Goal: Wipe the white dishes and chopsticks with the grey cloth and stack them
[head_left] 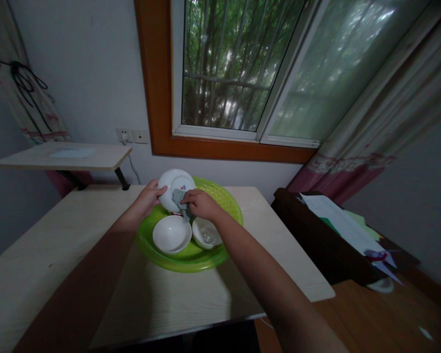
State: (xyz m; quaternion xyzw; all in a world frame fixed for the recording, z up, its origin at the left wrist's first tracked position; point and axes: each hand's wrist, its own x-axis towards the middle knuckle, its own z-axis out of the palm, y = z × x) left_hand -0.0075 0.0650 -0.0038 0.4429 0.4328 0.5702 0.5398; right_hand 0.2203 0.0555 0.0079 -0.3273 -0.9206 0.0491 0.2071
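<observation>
My left hand (150, 197) grips the left rim of a white plate (173, 185), which is tilted up over a green plastic basin (226, 201). My right hand (200, 203) is closed on a grey cloth (179, 198) and presses it against the plate's face. Two white bowls sit in the basin below the hands: one at the left (172, 234) and one at the right (207, 234), partly under my right wrist.
The basin rests on a light wooden table (55, 255). A small raised shelf (62, 157) stands at the back left. A dark piece of furniture with papers (347, 225) is at the right. A window and curtain are behind.
</observation>
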